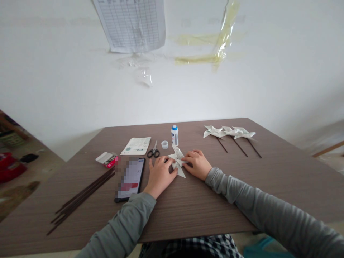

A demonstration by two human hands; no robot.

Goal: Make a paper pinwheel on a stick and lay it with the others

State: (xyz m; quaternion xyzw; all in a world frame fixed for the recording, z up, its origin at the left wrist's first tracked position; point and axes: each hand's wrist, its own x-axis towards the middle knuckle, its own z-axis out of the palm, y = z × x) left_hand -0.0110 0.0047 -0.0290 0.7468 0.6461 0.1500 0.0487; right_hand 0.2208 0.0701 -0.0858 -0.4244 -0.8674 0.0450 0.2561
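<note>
A folded paper pinwheel (177,157) made of printed paper lies on the brown table (188,204). My left hand (160,174) rests on its left side with fingers curled down onto the paper. My right hand (197,163) presses its centre from the right, fingers closed on the folds. Just behind the hands stand a small white glue bottle with a blue cap (175,135) and its loose white cap (165,144). Black-handled scissors (153,150) lie to the left of them.
A phone (130,178) lies left of my left hand. Several dark sticks (83,195) lie at the left. A pink box (108,159) and printed paper (136,146) sit behind. Three finished pinwheels on sticks (229,134) lie at the back right.
</note>
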